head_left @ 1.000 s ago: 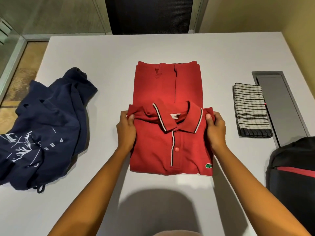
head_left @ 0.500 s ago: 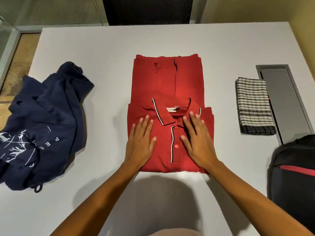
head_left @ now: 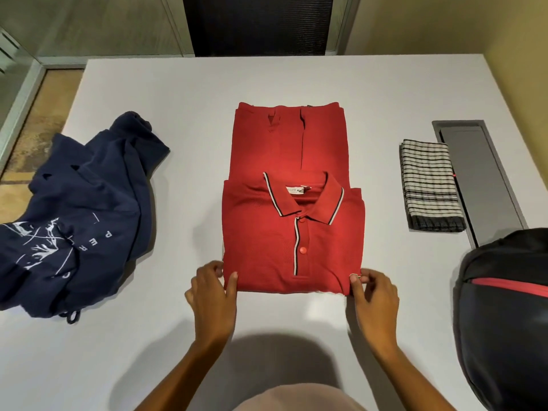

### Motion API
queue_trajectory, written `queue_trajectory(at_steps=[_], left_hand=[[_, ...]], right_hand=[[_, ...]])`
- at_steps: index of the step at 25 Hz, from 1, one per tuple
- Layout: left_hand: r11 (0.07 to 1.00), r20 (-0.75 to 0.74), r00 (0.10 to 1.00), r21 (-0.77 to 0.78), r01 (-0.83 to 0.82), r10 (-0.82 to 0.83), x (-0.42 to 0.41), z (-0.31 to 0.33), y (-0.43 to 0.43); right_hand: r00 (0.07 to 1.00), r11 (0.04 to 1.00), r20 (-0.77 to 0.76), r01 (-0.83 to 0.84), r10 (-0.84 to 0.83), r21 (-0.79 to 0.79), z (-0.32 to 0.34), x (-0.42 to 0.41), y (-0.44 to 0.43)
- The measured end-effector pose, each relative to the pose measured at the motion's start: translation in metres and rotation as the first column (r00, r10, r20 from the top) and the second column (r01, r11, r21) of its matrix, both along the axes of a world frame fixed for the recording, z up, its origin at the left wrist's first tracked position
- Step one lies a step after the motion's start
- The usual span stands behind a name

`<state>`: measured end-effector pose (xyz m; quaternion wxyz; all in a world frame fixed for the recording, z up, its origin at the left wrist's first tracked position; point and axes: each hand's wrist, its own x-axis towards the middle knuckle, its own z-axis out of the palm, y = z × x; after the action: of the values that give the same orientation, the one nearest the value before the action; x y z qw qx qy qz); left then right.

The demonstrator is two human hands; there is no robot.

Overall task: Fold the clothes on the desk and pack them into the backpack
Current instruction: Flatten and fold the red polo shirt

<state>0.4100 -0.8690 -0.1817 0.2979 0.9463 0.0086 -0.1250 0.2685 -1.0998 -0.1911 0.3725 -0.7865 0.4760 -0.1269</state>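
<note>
A red polo shirt lies partly folded in the middle of the white desk, collar half laid over the rear half. My left hand pinches its near left corner. My right hand pinches its near right corner. A crumpled navy garment with white print lies at the left. A folded checked cloth rests at the right. The black backpack with a red stripe stands at the right edge, partly out of frame.
A grey cable hatch is set into the desk just right of the checked cloth. The desk's far edge meets a dark panel and walls. Floor shows beyond the left edge.
My hands held the collar half by its shoulders, then pressed flat on the chest, and have now slid back to grip the shirt's near corners.
</note>
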Motion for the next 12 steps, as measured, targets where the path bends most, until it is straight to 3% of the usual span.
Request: queue_trajectory(at_steps=[3,6,9,12], left_hand=[[0.996,-0.079,0.996,-0.062,-0.056,0.051,-0.009,-0.002,0.004],[0.995,-0.028,0.997,-0.071,-0.068,0.066,-0.002,0.001,0.008],[0.998,0.048,0.997,0.045,0.051,-0.054,0.003,-0.002,0.027],[0.987,0.003,0.990,0.078,0.138,-0.139,-0.007,-0.002,0.040]], right_hand=[[0.998,0.997,0.035,0.044,-0.047,0.061,-0.002,-0.004,0.002],[0.997,0.995,0.067,0.025,-0.032,0.097,0.005,0.002,-0.015],[0.993,0.993,-0.022,-0.119,0.119,0.009,0.009,-0.003,-0.043],[0.957,0.954,-0.071,-0.272,0.282,0.130,0.007,-0.018,-0.056]])
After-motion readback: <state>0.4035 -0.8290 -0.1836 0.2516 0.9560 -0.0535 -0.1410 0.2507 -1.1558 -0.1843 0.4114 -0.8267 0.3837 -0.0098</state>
